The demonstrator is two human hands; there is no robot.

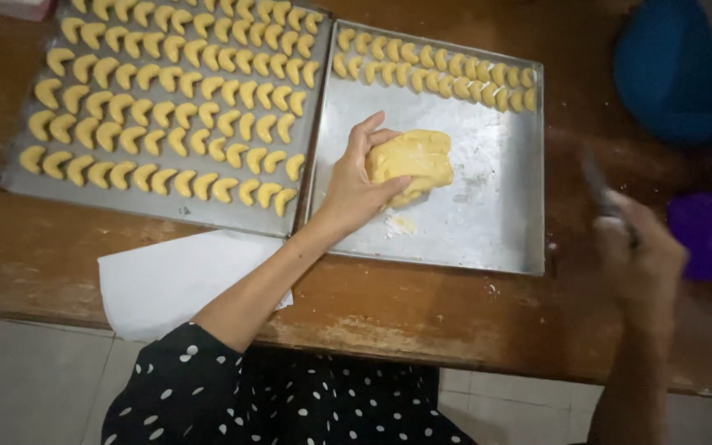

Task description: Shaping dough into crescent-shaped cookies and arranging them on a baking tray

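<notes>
Left hand [356, 185]: fingers and thumb curled around the dough lump [412, 165], gripping it from its 9 o'clock side.
Right hand [638, 255]: motion-blurred above the wooden table [422, 309]; appears closed on a thin dark tool, but its grip cannot be told for certain.
Dough lump: rests at the centre of the floured tray [496, 231], touching the left palm.
Crescent rows [434, 66]: at 12 o'clock of the lump, apart from it.
Full tray [26, 177]: at 9 o'clock, packed with crescents.
Paper sheet [166, 280]: at 7 o'clock of the left hand.
Risk: soft dough may tear or stick if squeezed hard; a slide toward 12 o'clock could crush the crescent rows.
</notes>
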